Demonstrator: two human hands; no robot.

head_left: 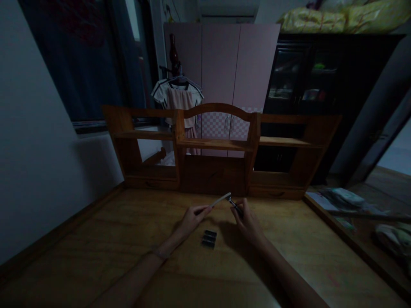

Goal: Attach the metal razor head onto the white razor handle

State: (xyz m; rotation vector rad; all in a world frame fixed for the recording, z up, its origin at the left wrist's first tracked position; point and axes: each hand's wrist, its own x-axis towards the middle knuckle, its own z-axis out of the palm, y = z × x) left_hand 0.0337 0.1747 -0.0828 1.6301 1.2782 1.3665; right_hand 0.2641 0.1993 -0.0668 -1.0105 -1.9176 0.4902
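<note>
My left hand (194, 218) pinches the near end of a thin, pale, slightly curved strip (221, 199) between thumb and fingers. My right hand (246, 218) is closed around a slim dark rod with a shiny metal tip (233, 204); its exact kind is too dim to tell. The strip's far end meets or nearly meets that tip, just above the tabletop. Between and below my hands, a small group of black pieces (209, 238), laid side by side, rests on the wooden table (180, 269).
A wooden shelf unit (213, 175) with small drawers stands along the table's back edge. A white wall (41, 141) borders the left side. Beyond are a pink wardrobe (221, 64), hanging clothes (183, 98) and a dark cabinet (337, 77). Bundled items (346, 196) lie past the right edge.
</note>
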